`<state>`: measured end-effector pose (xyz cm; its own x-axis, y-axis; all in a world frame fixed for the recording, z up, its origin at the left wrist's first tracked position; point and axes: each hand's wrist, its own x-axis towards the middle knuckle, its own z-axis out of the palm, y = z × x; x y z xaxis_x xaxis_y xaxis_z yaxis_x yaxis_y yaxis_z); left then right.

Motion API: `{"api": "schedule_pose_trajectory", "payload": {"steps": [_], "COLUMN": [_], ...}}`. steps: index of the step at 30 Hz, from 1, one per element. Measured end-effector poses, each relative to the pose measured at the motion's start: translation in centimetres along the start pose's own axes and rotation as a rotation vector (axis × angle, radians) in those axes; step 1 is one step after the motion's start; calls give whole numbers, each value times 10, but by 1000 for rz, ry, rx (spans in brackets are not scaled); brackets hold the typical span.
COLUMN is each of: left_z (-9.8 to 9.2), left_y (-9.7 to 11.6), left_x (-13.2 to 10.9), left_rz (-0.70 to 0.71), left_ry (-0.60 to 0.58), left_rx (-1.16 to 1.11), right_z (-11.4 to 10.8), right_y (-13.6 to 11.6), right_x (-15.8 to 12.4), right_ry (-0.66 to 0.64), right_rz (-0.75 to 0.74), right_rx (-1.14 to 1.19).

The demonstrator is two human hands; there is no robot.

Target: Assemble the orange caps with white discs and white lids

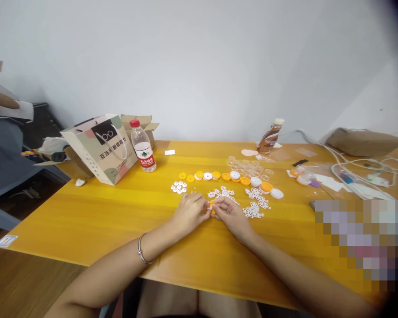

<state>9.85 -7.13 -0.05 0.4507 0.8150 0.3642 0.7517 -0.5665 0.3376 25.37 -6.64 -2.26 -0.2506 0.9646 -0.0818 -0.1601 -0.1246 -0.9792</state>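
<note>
My left hand (193,213) and my right hand (231,215) meet over the table, fingers closed around a small orange plastic part (212,208). A bit of white shows at the left fingertips, too small to name. Just beyond the hands lie white cut-out plastic pieces (223,192), with another pile of white pieces (253,210) to the right. A row of orange and white discs (216,176) runs behind them. Small white round caps (178,187) sit in a cluster left of the row. Clear plastic rings (248,167) are heaped behind the discs.
A red-capped water bottle (142,148) and a paper bag (101,150) stand at the back left, before a cardboard box (149,128). A brown drink bottle (270,138) stands at the back right. White cables (340,170) and a brown package (365,142) lie on the right.
</note>
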Motion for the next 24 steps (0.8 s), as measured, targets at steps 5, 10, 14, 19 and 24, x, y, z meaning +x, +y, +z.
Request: {"api": "schedule_pose_trajectory", "payload": {"steps": [5, 10, 14, 19, 24], "left_z": [1, 4, 6, 7, 13], "left_y": [-5, -6, -5, -4, -8], "left_x": [1, 3, 3, 3, 4], "left_rz": [-63, -165, -200, -242, -300], "left_ry": [7, 44, 73, 136, 66], "left_rx": [-257, -420, -449, -545, -741], "right_z": [-2, -3, -2, -3, -4], "right_y": [-2, -3, -3, -4, -5], "right_x": [0, -1, -2, -2, -1], "right_ry": [-14, -1, 5, -9, -38], "right_rz": [26, 12, 15, 3, 20], "right_rx": [19, 21, 42, 40, 44]}}
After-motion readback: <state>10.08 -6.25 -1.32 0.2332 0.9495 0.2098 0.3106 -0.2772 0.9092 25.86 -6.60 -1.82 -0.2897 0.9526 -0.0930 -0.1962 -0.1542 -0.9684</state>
